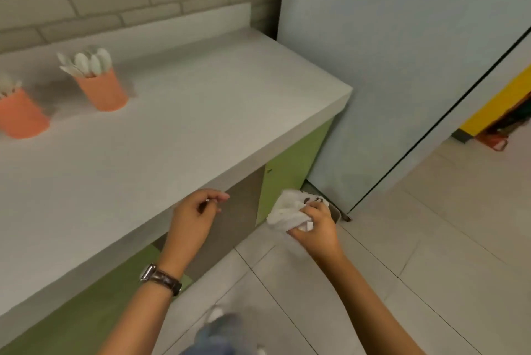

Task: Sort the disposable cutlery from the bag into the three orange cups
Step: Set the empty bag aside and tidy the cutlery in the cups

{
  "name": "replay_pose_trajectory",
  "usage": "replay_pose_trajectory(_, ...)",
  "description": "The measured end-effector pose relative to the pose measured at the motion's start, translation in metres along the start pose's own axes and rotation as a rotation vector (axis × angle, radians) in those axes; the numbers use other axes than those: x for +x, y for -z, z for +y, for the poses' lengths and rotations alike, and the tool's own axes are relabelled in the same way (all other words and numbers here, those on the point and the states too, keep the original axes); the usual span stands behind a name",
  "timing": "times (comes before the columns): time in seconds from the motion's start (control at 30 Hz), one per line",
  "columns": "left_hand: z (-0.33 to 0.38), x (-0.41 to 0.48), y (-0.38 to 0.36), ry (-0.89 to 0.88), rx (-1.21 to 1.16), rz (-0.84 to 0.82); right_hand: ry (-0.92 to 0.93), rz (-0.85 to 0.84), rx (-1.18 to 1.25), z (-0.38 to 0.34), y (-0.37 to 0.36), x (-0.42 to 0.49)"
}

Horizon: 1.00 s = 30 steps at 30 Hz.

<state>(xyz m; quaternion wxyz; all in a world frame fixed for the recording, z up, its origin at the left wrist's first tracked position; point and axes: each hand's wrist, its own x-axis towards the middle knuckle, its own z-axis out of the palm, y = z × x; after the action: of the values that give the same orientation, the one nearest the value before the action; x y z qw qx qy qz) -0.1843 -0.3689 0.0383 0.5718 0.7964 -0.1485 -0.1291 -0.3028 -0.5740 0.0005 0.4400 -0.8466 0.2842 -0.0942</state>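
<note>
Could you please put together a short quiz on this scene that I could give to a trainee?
1. What does the right hand grip?
2. True or false: the two orange cups in view lie tipped over on the counter.
3. Fill the gap: the wristwatch is worn on the ___ wrist.

Key
1. A crumpled white bag.
2. False: both stand upright, with white cutlery in them.
3. Left.
</note>
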Motion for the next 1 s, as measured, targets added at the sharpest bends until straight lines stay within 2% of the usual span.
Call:
replay_pose_trajectory(0.13, -0.001, 0.024, -0.069, 0.023, 0.055, -0.151, -0.112, 0.078, -0.017, 0.053, 0.030, 0.023)
replay_pose_trajectory(0.27, -0.028, 0.061, -0.131, 0.082, 0.079, -0.202, -0.200, 0.075, 0.010, 0.107, 0.044, 0.072)
replay_pose_trajectory(0.47, -0.104, 0.111, -0.218, 0.402, 0.169, -0.248, -0.261, -0.110, -0.118, 0.189, 0.058, 0.170)
replay_pose_trajectory(0.57, -0.122, 0.131, -0.258, 0.499, 0.223, -0.286, -0.278, -0.253, -0.204, 0.237, 0.055, 0.219)
replay_pose_trajectory(0.7, -0.165, 0.154, -0.306, 0.619, 0.265, -0.314, -0.416, -0.357, -0.213, 0.296, 0.042, 0.279)
replay_pose_trajectory(0.8, -0.215, 0.163, -0.342, 0.667, 0.323, -0.365, -0.423, -0.365, -0.224, 0.355, 0.018, 0.318)
replay_pose_trajectory(0.9, -0.273, 0.167, -0.371, 0.685, 0.378, -0.425, -0.548, -0.423, -0.139, 0.424, -0.016, 0.353)
replay_pose_trajectory(0.97, -0.313, 0.171, -0.386, 0.683, 0.386, -0.398, -0.649, -0.471, -0.108, 0.465, -0.041, 0.372)
replay_pose_trajectory(1.0, -0.333, 0.173, -0.392, 0.665, 0.390, -0.363, -0.623, -0.498, -0.180, 0.487, -0.056, 0.380)
